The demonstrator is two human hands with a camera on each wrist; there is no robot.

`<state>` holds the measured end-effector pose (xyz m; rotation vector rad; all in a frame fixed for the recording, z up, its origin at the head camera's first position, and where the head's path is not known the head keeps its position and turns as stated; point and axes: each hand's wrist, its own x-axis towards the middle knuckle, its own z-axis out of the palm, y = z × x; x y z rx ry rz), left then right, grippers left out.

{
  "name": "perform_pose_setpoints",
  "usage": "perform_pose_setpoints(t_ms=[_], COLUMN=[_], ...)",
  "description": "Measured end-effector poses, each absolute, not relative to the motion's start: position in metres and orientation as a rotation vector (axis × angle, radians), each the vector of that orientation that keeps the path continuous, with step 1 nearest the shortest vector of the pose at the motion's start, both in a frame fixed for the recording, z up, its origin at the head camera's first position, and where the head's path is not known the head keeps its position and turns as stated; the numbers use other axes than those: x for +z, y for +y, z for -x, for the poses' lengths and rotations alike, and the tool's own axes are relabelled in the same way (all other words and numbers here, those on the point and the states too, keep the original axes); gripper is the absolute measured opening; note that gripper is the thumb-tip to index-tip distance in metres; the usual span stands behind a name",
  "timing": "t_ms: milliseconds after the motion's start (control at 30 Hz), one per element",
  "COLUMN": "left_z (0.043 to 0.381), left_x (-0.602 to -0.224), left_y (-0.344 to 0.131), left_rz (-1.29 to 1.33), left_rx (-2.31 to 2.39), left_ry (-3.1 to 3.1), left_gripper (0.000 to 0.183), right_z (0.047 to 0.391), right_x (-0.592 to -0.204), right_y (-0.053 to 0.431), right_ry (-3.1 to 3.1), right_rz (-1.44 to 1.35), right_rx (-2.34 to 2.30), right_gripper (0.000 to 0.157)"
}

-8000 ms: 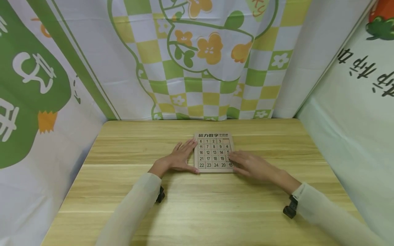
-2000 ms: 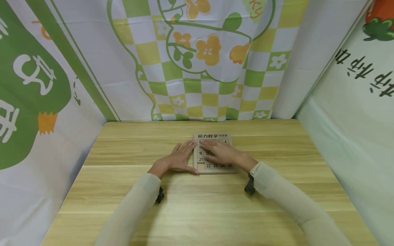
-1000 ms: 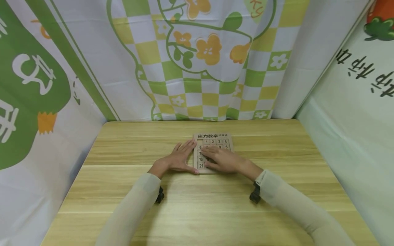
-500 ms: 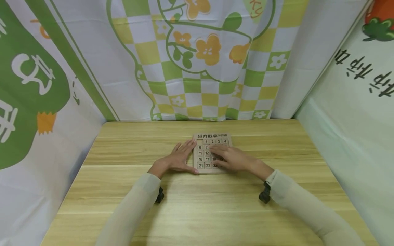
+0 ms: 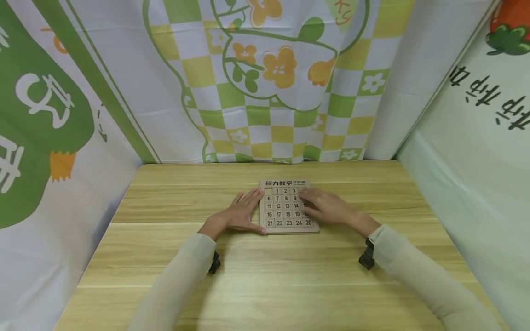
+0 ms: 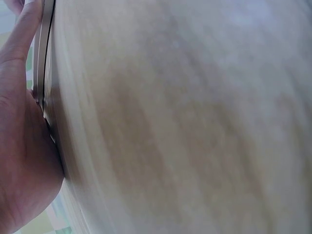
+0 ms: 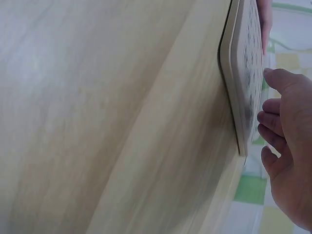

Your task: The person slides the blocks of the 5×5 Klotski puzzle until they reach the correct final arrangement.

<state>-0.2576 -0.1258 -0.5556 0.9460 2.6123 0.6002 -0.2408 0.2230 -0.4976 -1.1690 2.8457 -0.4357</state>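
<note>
A wooden number slide puzzle (image 5: 290, 231) lies flat on the table, with dark printed characters along its top strip. Its square tiles carry numbers, and the slot (image 5: 268, 191) at the upper left holds no tile. My left hand (image 5: 233, 215) rests along the puzzle's left edge, fingers spread at the upper corner and thumb at the lower one. Over the right-hand column hovers my right hand (image 5: 331, 209), its fingers loosely bent and hiding some tiles there. In the right wrist view, the right hand's fingers (image 7: 273, 107) hang close over the puzzle's face (image 7: 248, 63), pinching nothing.
The pale wood-grain table (image 5: 285, 285) reaches to a printed cloth backdrop (image 5: 265, 110) behind. Cloth walls (image 5: 468, 151) also stand at both sides. Black wrist cameras (image 5: 367, 255) sit on both wrists.
The gap went from the top right, eight seconds ago, to the bottom left, then to the top left, as tiles slid. Lately the right hand drew rightward off the left columns. The left hand stayed.
</note>
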Motion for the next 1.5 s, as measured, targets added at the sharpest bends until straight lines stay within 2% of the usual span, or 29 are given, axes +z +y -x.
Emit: perform_pose_setpoints(t_ms=[600,1133,1500], left_z=[0.257,0.259,0.253], left_x=[-0.551,-0.555,-0.544], left_y=[-0.127,-0.128,-0.127], left_rz=[-0.962,-0.966,-0.969], left_rx=[0.614,0.589,0.64], left_ry=[2.603,2.607,2.572], left_gripper=[0.14,0.141,0.14], right_z=[0.249,0.253,0.25], right_x=[-0.497,-0.5,-0.5], right_y=[0.237,0.206,0.209], right_ry=[2.852,2.846,2.824], right_rz=[1.103,1.169,1.145], right_rx=[-0.461,-0.426,-0.477], right_gripper=[0.062,0.059,0.061])
